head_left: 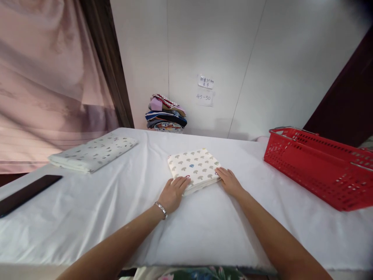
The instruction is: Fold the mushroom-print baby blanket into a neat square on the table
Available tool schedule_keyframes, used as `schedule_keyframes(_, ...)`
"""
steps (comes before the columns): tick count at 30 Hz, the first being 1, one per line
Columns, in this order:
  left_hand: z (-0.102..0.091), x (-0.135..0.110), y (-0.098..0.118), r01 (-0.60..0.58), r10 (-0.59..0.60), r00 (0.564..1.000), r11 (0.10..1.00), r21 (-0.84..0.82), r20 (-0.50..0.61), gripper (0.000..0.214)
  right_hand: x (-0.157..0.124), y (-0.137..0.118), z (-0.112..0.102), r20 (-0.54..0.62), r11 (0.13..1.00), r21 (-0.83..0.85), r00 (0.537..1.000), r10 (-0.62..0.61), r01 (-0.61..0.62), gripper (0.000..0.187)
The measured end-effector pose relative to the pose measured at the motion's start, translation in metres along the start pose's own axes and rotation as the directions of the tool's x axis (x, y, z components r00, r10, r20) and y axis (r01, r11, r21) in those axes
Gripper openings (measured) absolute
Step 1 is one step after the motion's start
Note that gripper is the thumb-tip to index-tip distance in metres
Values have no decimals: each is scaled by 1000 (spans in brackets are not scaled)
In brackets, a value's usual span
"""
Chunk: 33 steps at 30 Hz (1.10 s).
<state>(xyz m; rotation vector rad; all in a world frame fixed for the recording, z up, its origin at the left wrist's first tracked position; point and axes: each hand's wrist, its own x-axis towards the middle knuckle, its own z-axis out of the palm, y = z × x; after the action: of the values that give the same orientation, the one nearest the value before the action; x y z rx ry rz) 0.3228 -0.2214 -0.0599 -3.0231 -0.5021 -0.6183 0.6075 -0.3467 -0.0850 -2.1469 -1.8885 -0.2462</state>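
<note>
A folded white cloth printed with grey mushroom shapes and a few coloured ones lies flat on the white-covered table, in the middle of the head view. On its near left corner rests my left hand, fingers laid out flat; a silver bracelet circles that wrist. My right hand touches the near right corner, its fingers stretched over the edge. Neither hand grips the cloth. To the left lies another folded white cloth with small dark and grey marks.
A red plastic basket with metal handles stands at the right. At the left edge lies a dark, flat phone-like slab. Beyond the table is a stack of folded fabrics by the white wall, which bears paper notes. A pink curtain hangs left.
</note>
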Motion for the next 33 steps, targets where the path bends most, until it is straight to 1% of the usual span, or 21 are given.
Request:
schedule_keyframes(5, 3, 9, -11, -92, 92, 996, 996, 10, 1, 68, 5, 2, -11, 56, 999, -14, 998, -36, 37, 54)
schedule_keyframes(8, 3, 12, -16, -146, 146, 989, 989, -10, -2, 66, 5, -3, -15, 58, 1000, -10, 998, -26, 26, 60)
schedule_keyframes(10, 2, 15, -19, -152, 152, 988, 987, -43, -14, 61, 2, -9, -17, 39, 1000, -4, 999, -24, 24, 65)
schedule_keyframes(13, -4, 22, -21, -107, 104, 994, 989, -98, -37, 51, -1, -20, -18, 16, 999, 5, 999, -40, 40, 70)
schedule_keyframes(16, -15, 32, -24, -72, 67, 997, 987, -142, -38, 47, 0, -29, -17, -4, 998, 17, 999, -55, 55, 75)
schedule_keyframes(20, -35, 50, -29, -40, 35, 999, 983, -181, -28, 46, 6, -34, -12, -82, 999, 26, 996, -39, 41, 77)
schedule_keyframes(24, -56, 67, -32, -40, 42, 999, 977, -210, 4, 42, 12, -29, -2, -167, 1000, 14, 986, 3, 0, 70)
schedule_keyframes(27, -70, 76, -33, -23, 29, 999, 974, -227, 24, 37, 14, -22, -3, -204, 1000, 12, 979, 10, -8, 67)
schedule_keyframes(29, -79, 81, -32, 14, -7, 1000, 963, -268, 29, 35, 15, -16, -14, -240, 1000, 8, 971, -7, 10, 67)
schedule_keyframes(30, -85, 82, -32, 35, -28, 999, 952, -303, 30, 35, 16, -13, -23, -261, 1000, 4, 965, -22, 24, 66)
schedule_keyframes(31, -92, 84, -32, 53, -46, 999, 937, -346, 28, 35, 17, -10, -35, -285, 999, 2, 958, -39, 42, 64)
schedule_keyframes(33, -107, 87, -30, 69, -73, 997, 893, -445, 9, 35, 19, -7, -66, -330, 996, 16, 941, -78, 89, 61)
